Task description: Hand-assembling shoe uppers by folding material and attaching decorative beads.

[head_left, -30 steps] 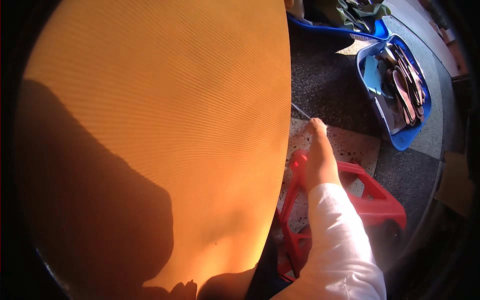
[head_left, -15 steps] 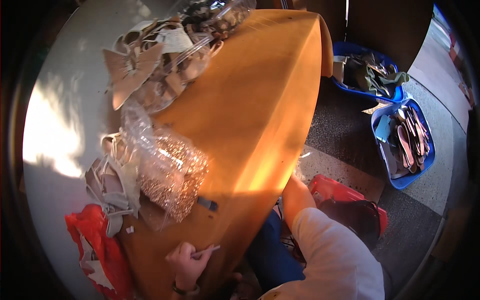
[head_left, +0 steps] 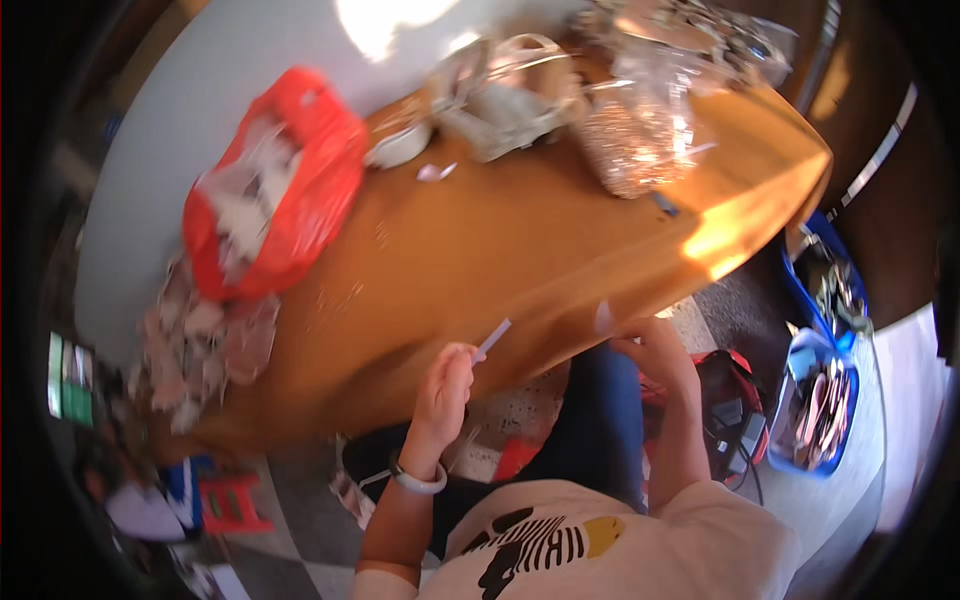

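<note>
My left hand (head_left: pixel 445 390), with a pale bracelet at its wrist, is closed on a narrow pale strip (head_left: pixel 491 340) that points up over the near edge of the brown-covered table (head_left: pixel 430 250). To the right, my right hand (head_left: pixel 658 352) is at the table's edge above my knee, its fingers bent together. A small pale piece (head_left: pixel 603 318), blurred, shows at its fingertips. Farther back lie a clear bag of shiny gold-coloured bits (head_left: pixel 635 140), pale strappy shoe parts (head_left: pixel 505 100) and a small white scrap (head_left: pixel 436 172).
An open red plastic bag (head_left: pixel 335 150) of white pieces is at the left, beside a heap of pale scraps (head_left: pixel 200 345). Two blue bins (head_left: pixel 812 465) of cut pieces and a red container (head_left: pixel 755 372) are on the floor at right. A red stool (head_left: pixel 235 503) is lower left.
The view has swung left, so the table things appear farther right. My right hand has come up from beside the table to its edge. My left hand still holds its pale strip.
</note>
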A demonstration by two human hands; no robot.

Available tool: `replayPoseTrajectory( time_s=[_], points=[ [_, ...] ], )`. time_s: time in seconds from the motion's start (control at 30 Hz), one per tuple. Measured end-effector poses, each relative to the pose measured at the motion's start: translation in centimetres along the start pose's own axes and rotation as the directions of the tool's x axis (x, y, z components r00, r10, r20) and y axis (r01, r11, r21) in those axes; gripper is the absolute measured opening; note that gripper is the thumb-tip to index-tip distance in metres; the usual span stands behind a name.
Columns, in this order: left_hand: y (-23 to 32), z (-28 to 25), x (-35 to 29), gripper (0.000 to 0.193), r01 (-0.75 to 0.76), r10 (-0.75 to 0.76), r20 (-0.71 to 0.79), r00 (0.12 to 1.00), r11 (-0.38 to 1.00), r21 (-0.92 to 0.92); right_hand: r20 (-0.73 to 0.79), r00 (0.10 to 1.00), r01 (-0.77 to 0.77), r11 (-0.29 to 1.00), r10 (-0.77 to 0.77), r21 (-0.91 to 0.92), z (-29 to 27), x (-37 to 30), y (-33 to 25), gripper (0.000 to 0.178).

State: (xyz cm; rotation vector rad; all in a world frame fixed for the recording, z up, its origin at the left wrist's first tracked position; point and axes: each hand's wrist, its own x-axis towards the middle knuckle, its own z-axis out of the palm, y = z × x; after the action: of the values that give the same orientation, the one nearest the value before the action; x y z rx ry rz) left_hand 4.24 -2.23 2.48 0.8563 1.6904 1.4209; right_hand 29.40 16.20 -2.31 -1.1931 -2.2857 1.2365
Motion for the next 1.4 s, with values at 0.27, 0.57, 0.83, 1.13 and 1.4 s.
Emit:
replayPoseTrajectory(
  time_s=[0.27,0.57,0.83,1.13,1.4],
  points=[
    [-1.7,-7.4,-8.4,0.016,-0.209,0.165,-0.333,0.929,0.972,-0.102,0.395,0.706,0.233,0.72,-0.587,0.654,13.4,-1.4,-19.0,0.022],
    [5.2,-15.9,-11.0,0.026,-0.37,0.427,-0.423,0.799,0.904,0.213,0.098,0.686,0.547,0.6,-0.721,0.584,20.7,2.1,-29.9,0.024],
    [12.1,-23.1,-10.9,0.012,-0.469,0.447,-0.402,0.799,0.882,0.05,0.105,0.432,0.698,0.406,-0.896,0.589,16.2,3.5,-37.7,0.013],
    [5.9,-18.2,-12.1,0.01,-0.321,0.432,0.09,0.897,0.5,0.804,0.544,0.508,0.43,0.744,-0.668,0.511,17.2,2.7,-29.7,0.016],
    [-0.5,-11.7,-11.1,0.014,-0.248,0.769,-0.392,0.505,0.564,0.788,0.688,0.633,-0.59,0.352,-0.356,0.726,20.8,-0.9,-22.8,0.021]
  ],
)
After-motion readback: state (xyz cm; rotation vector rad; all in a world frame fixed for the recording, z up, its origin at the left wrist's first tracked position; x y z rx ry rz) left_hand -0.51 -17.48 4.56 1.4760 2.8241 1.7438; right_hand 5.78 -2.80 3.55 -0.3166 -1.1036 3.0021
